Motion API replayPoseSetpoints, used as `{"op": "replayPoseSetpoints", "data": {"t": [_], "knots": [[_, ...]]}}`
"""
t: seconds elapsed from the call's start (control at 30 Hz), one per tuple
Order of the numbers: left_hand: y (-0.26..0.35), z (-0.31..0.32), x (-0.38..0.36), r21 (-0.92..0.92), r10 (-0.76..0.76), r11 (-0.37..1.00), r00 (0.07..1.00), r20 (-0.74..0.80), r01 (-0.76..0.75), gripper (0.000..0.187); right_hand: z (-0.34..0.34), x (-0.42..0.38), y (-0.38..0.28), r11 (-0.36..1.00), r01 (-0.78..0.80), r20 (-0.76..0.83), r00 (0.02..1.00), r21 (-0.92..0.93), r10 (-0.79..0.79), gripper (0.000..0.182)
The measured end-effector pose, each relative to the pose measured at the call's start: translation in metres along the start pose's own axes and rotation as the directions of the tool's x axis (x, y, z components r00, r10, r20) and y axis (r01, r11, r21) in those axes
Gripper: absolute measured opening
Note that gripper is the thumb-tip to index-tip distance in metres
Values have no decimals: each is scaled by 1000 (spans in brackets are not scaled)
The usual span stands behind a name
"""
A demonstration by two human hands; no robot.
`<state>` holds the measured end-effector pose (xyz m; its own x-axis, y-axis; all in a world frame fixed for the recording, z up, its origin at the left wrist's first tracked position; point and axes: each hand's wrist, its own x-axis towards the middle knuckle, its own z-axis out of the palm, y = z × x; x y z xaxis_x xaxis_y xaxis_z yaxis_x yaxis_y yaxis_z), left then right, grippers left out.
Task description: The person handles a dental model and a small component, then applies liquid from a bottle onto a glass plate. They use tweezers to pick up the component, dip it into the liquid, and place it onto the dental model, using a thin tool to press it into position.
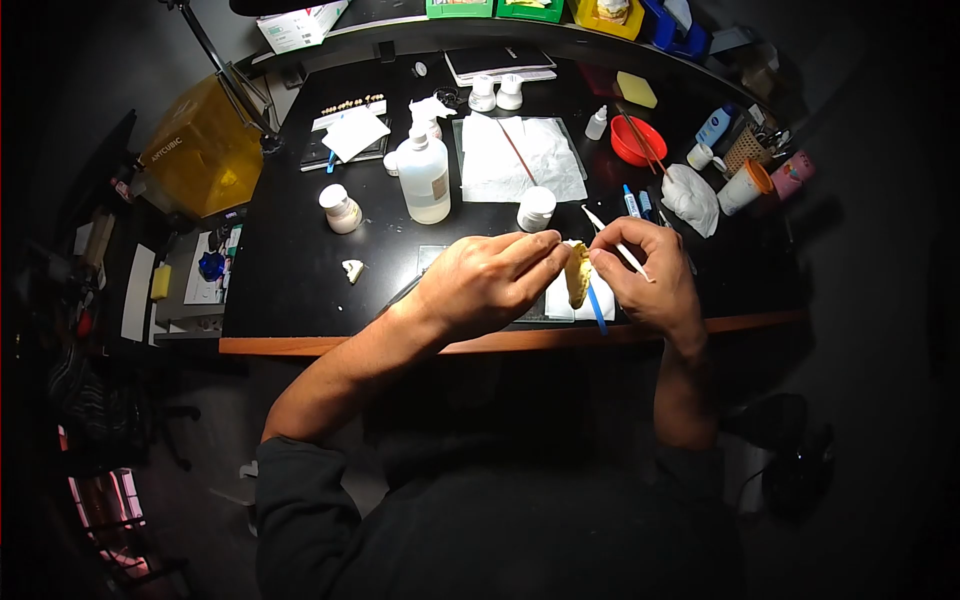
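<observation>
Raised over the front edge of the desk, a yellowish dental cast (pixel 578 277) is pinched in the fingertips of my left hand (pixel 490 282). My right hand (pixel 655 278) is closed around a slim white-handled tool (pixel 628 258), its thumb and fingertips right at the cast's other side. Below the hands lies white paper (pixel 560 300) with a blue stick (pixel 597 308) on it. Just beyond stands a white jar (pixel 537 208).
A clear bottle (pixel 425 180) and a small jar (pixel 341 210) stand left of the hands. Farther back lie tissue sheets (pixel 495 165) with a brush; a red bowl (pixel 638 140) and crumpled tissue (pixel 690 203) are on the right. A small white piece (pixel 352 271) lies at left.
</observation>
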<state>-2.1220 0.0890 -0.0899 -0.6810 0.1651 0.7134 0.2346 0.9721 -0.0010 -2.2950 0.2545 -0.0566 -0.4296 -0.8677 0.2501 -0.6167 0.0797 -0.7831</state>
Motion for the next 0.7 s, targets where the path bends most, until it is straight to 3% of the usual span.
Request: {"op": "replayPoseSetpoints", "data": {"t": [0.23, 0.43, 0.63, 0.7], "knots": [[2, -1, -1, 15, 4, 1000, 1000, -1, -4, 31, 6, -1, 2, 999, -6, -29, 1000, 40, 8, 8], [4, 1, 0, -13, 10, 1000, 999, -33, -11, 31, 5, 0, -2, 995, -102, 10, 995, 3, 102, 7], [4, 6, -5, -45, -14, 999, 993, -115, 9, 28, 8, -3, 0, 984, -125, 62, 991, 126, 118, 7], [4, 8, -8, -61, -45, 997, 990, -134, 37, 27, 8, -6, 2, 955, -168, 56, 986, 246, 159, 11]]}}
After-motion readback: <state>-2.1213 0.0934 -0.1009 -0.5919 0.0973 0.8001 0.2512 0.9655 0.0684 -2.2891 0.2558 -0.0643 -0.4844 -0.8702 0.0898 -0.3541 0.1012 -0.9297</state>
